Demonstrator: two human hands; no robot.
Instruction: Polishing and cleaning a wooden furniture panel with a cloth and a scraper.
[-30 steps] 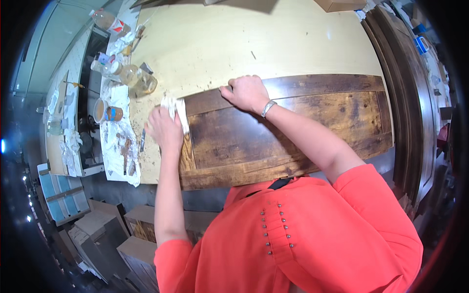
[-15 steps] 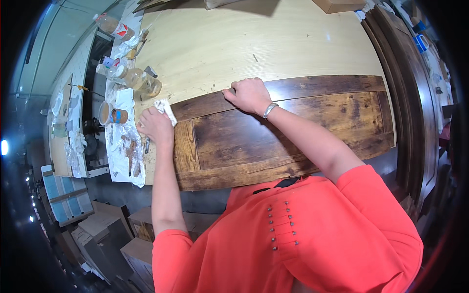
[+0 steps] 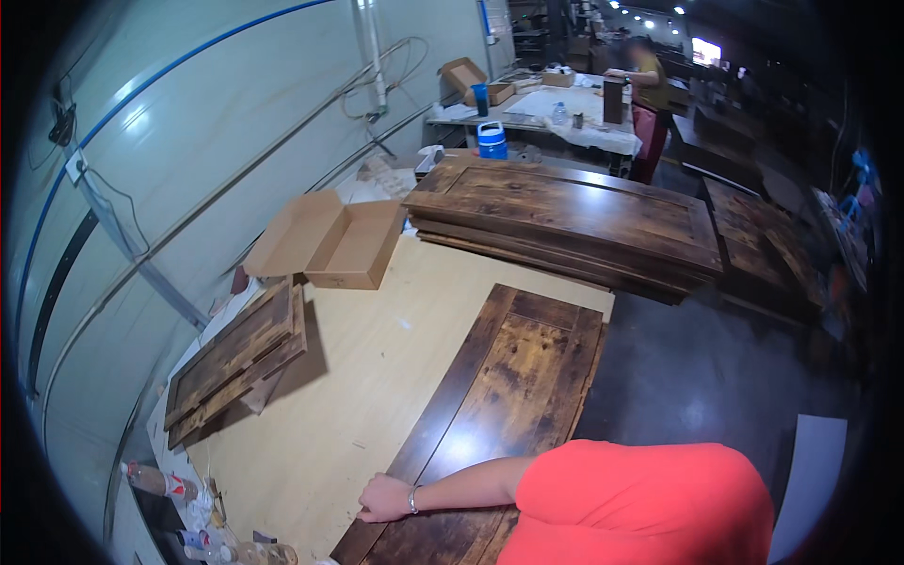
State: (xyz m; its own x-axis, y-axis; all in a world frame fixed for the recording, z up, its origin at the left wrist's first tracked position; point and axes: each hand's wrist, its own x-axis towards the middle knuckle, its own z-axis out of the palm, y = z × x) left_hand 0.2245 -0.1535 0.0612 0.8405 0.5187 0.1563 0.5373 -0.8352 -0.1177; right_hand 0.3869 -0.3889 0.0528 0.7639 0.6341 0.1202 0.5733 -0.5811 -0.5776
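A dark brown wooden panel (image 3: 513,386) with a raised frame and a mottled, glossy finish lies flat on the pale tabletop (image 3: 377,377). My right hand (image 3: 385,497), with a silver bracelet (image 3: 412,500) at the wrist, is closed at the panel's left long edge, fingers curled over it. The forearm crosses above the panel from the red sleeve. My left hand is out of the picture, as is the panel's near end.
A stack of similar panels (image 3: 565,212) stands at the back. Left of it are an open cardboard box (image 3: 348,240) and propped panels (image 3: 240,353). Bottles (image 3: 162,482) stand at the lower left. Farther off, a person (image 3: 648,89) stands by another table (image 3: 565,118).
The view has swung right and up, bringing in the back of the workshop. My left hand and the white pad in it have left the picture. My right hand stays at the panel's edge.
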